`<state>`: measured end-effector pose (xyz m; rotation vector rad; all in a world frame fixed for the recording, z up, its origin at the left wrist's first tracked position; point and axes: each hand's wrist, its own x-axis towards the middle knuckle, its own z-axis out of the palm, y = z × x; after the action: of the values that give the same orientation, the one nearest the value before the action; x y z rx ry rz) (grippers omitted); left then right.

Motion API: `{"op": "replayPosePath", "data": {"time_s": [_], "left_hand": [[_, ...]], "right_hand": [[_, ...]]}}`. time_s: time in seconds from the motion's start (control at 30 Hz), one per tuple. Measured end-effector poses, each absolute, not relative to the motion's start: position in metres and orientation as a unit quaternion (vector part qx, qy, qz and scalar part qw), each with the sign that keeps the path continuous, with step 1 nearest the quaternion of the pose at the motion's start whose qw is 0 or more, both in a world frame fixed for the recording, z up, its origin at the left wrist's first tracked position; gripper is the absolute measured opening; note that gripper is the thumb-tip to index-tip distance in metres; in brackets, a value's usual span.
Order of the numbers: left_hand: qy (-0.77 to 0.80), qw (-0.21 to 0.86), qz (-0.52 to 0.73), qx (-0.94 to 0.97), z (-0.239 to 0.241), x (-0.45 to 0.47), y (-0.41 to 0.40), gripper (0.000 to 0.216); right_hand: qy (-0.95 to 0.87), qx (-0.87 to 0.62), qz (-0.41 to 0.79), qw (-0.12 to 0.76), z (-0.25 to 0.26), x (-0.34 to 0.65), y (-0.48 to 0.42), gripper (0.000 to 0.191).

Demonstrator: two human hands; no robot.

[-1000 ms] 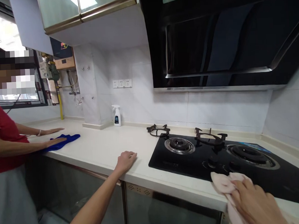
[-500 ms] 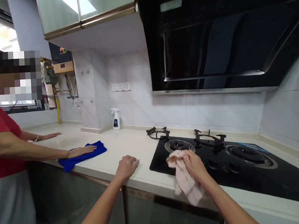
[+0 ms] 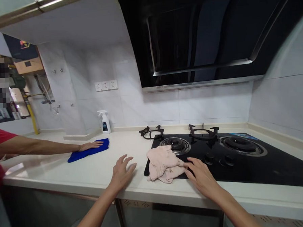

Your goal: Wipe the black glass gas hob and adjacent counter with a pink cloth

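A long cream stone table (image 3: 75,171) runs from the left edge to the right corner under a large black glass range hood (image 3: 200,33). Set into its right half is a black glass gas hob (image 3: 258,169) with two round burners; one loose black iron pan support (image 3: 151,132) lies off the hob at the back edge, probably lifted away so the glass can be reached. A crumpled pale pink cloth (image 3: 163,165) lies bunched over the hob's front left corner, half on glass and half on the table. The right hand (image 3: 200,173) rests flat just beside it, fingers spread apart, the fingertips touching the cloth's right edge without gripping it. The left hand (image 3: 121,172) is planted on the table near the front edge, fingers also apart and holding nothing, seemingly as a brace. Toward the left, a co-worker's hand (image 3: 91,145) presses flat on a blue cloth (image 3: 88,151). A small white spray bottle (image 3: 105,122) stands upright against the back wall.
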<state>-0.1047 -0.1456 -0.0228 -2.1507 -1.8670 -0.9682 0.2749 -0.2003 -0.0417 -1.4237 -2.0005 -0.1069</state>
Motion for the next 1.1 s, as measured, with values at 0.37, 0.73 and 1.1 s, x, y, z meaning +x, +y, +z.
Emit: {"op": "replayPosePath", "data": {"time_s": [0.37,0.73,1.1], "left_hand": [[-0.578,-0.122,-0.139,-0.794,-0.004,0.071,-0.102,0.077],[-0.605,-0.074,-0.181,-0.772,-0.016,-0.002,-0.035,0.065],[-0.649,-0.024,-0.169,-0.742,-0.015,0.001,0.046,0.060]], "right_hand": [[-0.768,-0.559,-0.091,0.298,-0.079,0.294,-0.202,0.045],[-0.763,-0.549,-0.145,0.309,-0.097,0.297,-0.199,0.045],[-0.765,-0.542,-0.140,0.319,-0.101,0.299,-0.198,0.045]]}}
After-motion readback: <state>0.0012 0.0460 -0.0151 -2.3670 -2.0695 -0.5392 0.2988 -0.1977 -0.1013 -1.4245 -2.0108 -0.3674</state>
